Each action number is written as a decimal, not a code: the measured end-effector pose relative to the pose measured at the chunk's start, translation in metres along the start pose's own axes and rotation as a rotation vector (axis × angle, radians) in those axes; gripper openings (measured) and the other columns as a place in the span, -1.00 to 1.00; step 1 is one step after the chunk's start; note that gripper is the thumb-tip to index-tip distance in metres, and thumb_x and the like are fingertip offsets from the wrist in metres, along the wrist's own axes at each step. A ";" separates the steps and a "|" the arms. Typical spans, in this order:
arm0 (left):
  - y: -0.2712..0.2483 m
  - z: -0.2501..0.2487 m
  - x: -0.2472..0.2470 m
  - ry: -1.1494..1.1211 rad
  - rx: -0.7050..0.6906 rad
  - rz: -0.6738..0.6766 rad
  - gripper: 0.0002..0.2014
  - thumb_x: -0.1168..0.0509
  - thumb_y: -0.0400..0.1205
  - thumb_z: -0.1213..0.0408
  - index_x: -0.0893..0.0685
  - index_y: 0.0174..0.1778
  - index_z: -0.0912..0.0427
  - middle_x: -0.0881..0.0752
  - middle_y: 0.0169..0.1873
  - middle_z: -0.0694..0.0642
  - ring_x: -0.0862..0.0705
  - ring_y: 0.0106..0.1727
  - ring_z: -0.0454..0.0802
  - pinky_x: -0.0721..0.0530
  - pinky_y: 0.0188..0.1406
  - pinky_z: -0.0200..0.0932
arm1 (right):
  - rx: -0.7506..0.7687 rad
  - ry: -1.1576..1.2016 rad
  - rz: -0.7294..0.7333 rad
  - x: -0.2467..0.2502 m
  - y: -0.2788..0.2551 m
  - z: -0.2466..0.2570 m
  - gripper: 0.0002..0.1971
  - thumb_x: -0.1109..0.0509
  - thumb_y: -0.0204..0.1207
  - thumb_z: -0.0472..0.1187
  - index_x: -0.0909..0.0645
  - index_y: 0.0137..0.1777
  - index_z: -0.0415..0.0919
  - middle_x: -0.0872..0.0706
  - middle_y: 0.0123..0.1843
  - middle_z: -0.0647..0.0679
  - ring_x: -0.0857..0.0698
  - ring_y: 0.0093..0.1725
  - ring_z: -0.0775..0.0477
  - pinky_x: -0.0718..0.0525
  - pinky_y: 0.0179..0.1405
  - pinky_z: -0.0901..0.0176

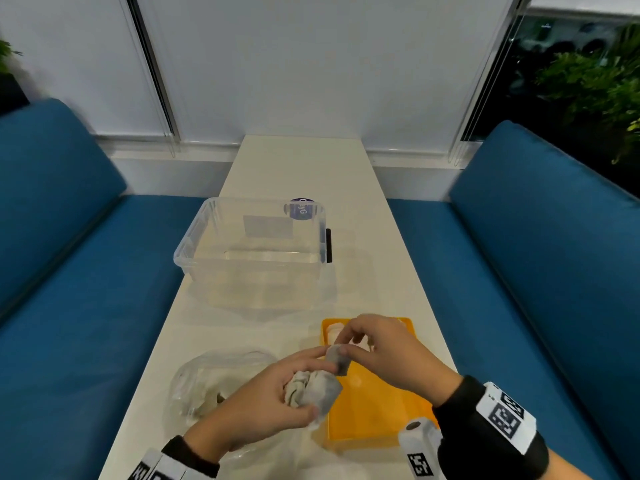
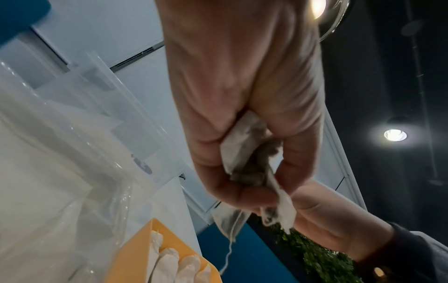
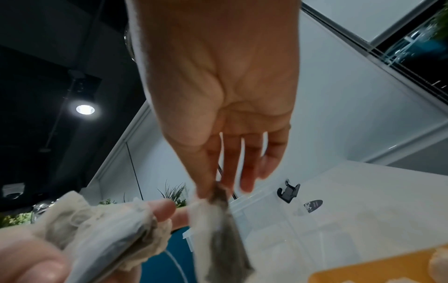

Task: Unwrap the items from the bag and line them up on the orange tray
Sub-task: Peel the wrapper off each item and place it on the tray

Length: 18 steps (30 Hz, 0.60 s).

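My left hand (image 1: 311,386) grips a bundle (image 1: 322,396) of grey paper sachets and crumpled white wrapping just above the table, left of the orange tray (image 1: 374,410). With thumb and forefinger, my right hand (image 1: 341,346) pinches the top of one grey sachet (image 1: 337,363) that sticks up out of the bundle. The left wrist view shows the bundle (image 2: 244,153) in the curled fingers, a thin string hanging below. Seen from the right wrist, that sachet (image 3: 218,239) hangs from the pinch (image 3: 213,189). Several white wrapped items (image 2: 169,262) lie side by side at the tray's far end.
A crumpled clear plastic bag (image 1: 214,379) lies on the white table under and left of my left hand. A large clear plastic bin (image 1: 249,251) stands beyond it. Blue benches (image 1: 519,271) flank the narrow table on both sides.
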<state>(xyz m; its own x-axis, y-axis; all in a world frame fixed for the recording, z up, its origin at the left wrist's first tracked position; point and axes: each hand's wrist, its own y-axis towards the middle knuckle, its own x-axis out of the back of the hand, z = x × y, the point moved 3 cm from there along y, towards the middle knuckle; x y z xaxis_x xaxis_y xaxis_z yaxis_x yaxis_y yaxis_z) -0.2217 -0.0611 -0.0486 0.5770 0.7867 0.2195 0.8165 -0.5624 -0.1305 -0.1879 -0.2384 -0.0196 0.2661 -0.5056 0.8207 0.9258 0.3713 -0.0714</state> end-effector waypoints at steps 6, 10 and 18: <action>0.006 0.003 0.001 -0.005 0.016 -0.006 -0.50 -0.41 0.45 0.45 -0.65 0.21 -0.17 -0.37 0.41 -0.44 -0.40 0.32 -0.64 -0.46 0.10 -0.61 | -0.044 0.073 -0.008 0.002 0.001 -0.006 -0.85 -0.38 0.56 -0.09 -0.73 0.05 -0.03 -0.67 -0.13 0.21 -0.58 -0.17 0.31 -0.48 -0.20 0.60; 0.012 0.002 -0.004 -0.029 0.040 0.046 -0.51 -0.39 0.40 0.37 -0.67 0.23 -0.14 -0.58 0.32 -0.27 -0.57 0.32 -0.29 -0.59 0.29 -0.24 | -0.051 0.184 -0.014 0.004 0.001 -0.010 -0.84 -0.40 0.55 -0.11 -0.75 0.06 -0.03 -0.72 -0.11 0.19 -0.62 -0.13 0.26 -0.49 -0.17 0.60; 0.016 0.005 -0.008 -0.194 0.079 0.035 -0.58 -0.45 0.38 0.33 -0.72 0.16 -0.05 -0.70 0.19 0.08 -0.66 0.18 0.07 -0.64 0.12 -0.10 | -0.107 0.271 -0.001 0.000 -0.004 -0.027 -0.80 -0.42 0.52 -0.04 -0.63 0.13 0.05 -0.69 -0.06 0.18 -0.63 -0.09 0.21 -0.53 -0.17 0.57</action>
<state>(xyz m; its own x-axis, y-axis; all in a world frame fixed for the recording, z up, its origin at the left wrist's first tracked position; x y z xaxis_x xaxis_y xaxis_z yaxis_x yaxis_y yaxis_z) -0.2130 -0.0747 -0.0574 0.5922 0.8055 0.0242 0.7905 -0.5748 -0.2116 -0.1843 -0.2602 -0.0348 0.3139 -0.7006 0.6408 0.9453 0.2939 -0.1417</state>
